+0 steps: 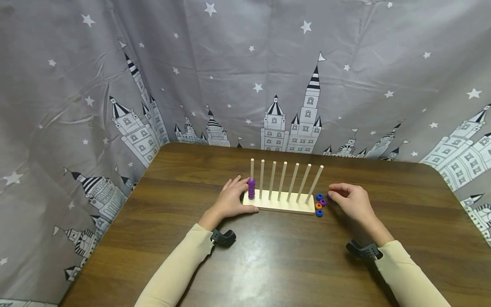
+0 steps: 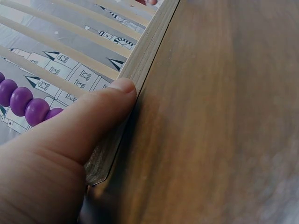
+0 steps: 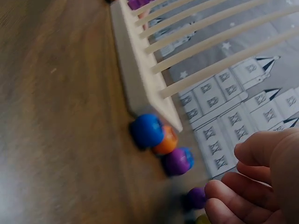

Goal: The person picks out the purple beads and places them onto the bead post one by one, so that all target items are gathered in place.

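A pale wooden peg stand (image 1: 285,205) with a row of upright pegs stands on the table. Purple beads (image 1: 251,189) are stacked on its leftmost peg. My left hand (image 1: 231,199) grips the left end of the base, its thumb (image 2: 105,105) along the front edge and fingers behind. To the right of the stand, my right hand (image 1: 353,202) hovers with loosely bent fingers and a gap under the thumb. A loose purple bead (image 3: 196,198) lies by its fingertips, with part of a yellow bead (image 3: 202,219) beside it, mostly hidden by the hand.
Against the stand's right end lie blue beads (image 1: 319,213), an orange bead (image 1: 318,206) and another purple bead (image 1: 322,202). The brown wooden table (image 1: 268,256) reaches back to a grey curtain (image 1: 230,76) printed with castles and stars.
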`<state>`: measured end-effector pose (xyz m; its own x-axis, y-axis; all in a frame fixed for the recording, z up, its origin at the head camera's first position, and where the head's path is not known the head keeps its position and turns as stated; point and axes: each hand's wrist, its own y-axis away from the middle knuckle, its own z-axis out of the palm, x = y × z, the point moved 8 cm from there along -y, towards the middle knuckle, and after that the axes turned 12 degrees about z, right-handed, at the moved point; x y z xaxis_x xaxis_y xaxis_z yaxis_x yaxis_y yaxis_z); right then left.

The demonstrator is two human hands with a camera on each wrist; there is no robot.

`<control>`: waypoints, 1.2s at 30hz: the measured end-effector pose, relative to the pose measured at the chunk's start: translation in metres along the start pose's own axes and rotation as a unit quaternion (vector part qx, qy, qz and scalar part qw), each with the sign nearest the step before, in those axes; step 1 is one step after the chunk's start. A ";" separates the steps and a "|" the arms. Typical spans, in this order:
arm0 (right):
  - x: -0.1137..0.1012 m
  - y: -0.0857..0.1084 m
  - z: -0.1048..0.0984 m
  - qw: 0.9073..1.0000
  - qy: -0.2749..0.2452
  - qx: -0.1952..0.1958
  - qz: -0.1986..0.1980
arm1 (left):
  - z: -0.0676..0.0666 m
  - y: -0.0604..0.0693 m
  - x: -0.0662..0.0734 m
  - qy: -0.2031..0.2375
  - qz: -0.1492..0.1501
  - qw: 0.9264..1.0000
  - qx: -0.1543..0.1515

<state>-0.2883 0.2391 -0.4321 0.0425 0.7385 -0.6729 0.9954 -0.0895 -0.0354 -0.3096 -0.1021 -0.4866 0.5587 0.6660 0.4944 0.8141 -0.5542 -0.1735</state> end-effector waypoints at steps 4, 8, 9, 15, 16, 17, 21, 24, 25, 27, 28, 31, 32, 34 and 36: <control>0.008 0.002 0.003 1.000 0.001 0.012 0.006 | 0.000 0.000 0.000 -0.001 0.001 1.000 0.001; 0.015 0.003 0.005 1.000 0.011 0.025 0.011 | 0.000 0.000 0.000 0.001 0.002 1.000 0.001; 0.016 0.003 0.005 0.999 0.015 0.027 0.012 | 0.000 0.000 0.000 0.001 0.001 1.000 0.001; 0.017 0.001 0.008 0.999 0.027 0.043 0.002 | 0.000 0.000 0.000 -0.002 0.000 1.000 0.000; 0.017 0.001 0.008 0.999 0.027 0.046 -0.002 | 0.000 0.000 0.000 -0.002 0.000 1.000 0.000; 0.016 0.001 0.009 0.998 0.030 0.050 -0.006 | 0.000 0.000 0.000 -0.002 -0.001 1.000 0.000; 0.014 0.002 0.012 0.997 0.037 0.062 -0.027 | -0.001 0.000 0.001 0.002 -0.001 1.000 -0.001; 0.013 0.003 0.014 0.996 0.043 0.072 -0.040 | -0.001 0.000 0.002 0.005 -0.001 1.000 0.000; 0.012 0.003 0.014 0.995 0.044 0.075 -0.044 | -0.001 0.000 0.002 0.005 -0.001 1.000 0.000; 0.012 0.003 0.016 0.995 0.044 0.078 -0.049 | -0.002 0.000 0.002 0.005 -0.002 1.000 0.000; 0.012 0.003 0.017 0.995 0.043 0.078 -0.049 | -0.001 0.000 0.002 0.004 -0.003 1.000 -0.001; 0.012 0.003 0.020 0.995 0.044 0.077 -0.047 | -0.001 -0.001 0.001 0.001 -0.002 1.000 -0.001; 0.012 0.002 0.021 0.995 0.043 0.077 -0.045 | -0.001 -0.001 0.001 0.001 -0.002 1.000 -0.001; 0.012 0.002 0.023 0.995 0.043 0.076 -0.043 | 0.000 -0.001 0.000 0.002 -0.002 1.000 0.000; 0.012 0.002 0.024 0.995 0.043 0.076 -0.042 | 0.000 -0.001 0.000 0.002 -0.001 1.000 0.001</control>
<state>-0.2878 0.2313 -0.4578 -0.0262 0.8011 -0.5980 0.9716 -0.1204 -0.2038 -0.3101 -0.1017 -0.4863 0.5560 0.6654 0.4981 0.8157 -0.5519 -0.1731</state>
